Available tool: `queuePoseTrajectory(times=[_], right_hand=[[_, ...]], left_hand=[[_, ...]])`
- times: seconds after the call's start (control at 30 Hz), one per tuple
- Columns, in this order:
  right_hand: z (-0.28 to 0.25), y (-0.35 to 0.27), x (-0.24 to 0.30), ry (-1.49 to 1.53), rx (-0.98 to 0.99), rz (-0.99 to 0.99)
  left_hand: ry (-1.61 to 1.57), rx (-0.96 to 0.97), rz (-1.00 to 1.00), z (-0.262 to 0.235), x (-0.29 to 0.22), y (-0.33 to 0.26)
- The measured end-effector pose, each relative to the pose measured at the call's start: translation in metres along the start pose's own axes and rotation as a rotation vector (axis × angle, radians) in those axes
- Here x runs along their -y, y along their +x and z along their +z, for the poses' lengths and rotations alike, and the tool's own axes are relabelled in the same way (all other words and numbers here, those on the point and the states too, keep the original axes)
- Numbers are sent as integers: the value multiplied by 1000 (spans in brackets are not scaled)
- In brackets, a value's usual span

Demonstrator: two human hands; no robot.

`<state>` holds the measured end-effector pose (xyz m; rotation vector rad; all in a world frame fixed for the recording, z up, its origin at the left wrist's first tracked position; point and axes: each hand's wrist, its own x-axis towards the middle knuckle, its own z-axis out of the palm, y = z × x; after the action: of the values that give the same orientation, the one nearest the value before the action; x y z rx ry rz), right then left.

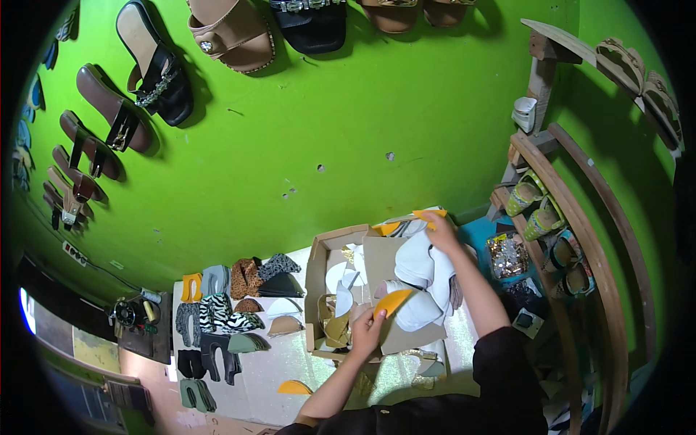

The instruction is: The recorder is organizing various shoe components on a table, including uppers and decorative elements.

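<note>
Dark sleeve and shoulder fill the lower edge; both bare forearms run up from it to the bench.

Left hand [367,324]: fingers pinched narrow on an orange crescent piece [392,301], thumb on its lower end. The piece sits just over the near flap of the open cardboard box [317,270], touching the white stack.

Right hand [440,228]: reached out further, fingers curled on the top of a stack of white curved cut pieces [420,279]; a second orange piece [426,214] shows at the fingertips. Whether it is gripped or only touched, cannot tell.

Handling, as a judgement: the orange crescent looks thin, light and slightly springy, like cut insole board or foam. It should not be fragile, though it may bend or crease if squeezed mid-span. Best taken at one tip or along the straight edge, thumb over finger. The white pieces look loosely nested and apt to slide off one another; they want a flat palm on top or a grip around the whole bundle.

Outward: box holds more white cut-outs and tan scraps. Left of it, rows of patterned uppers [217,312], zebra, leopard, grey, black, laid flat; one more orange crescent [293,388] lies alone near the bench edge. Right, a tray of shiny trim [507,255]. Beyond, green wall [348,109] hung with sandals [156,69]; curved wooden rack [580,232] at right.
</note>
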<state>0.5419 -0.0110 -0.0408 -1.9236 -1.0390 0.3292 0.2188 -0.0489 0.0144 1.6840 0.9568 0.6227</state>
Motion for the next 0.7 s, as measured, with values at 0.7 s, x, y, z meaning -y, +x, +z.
queuePoseTrajectory(times=[0.7], right_hand=[[-10, 23, -14, -624, 231, 111]], left_hand=[[119, -39, 74, -8, 13, 4]])
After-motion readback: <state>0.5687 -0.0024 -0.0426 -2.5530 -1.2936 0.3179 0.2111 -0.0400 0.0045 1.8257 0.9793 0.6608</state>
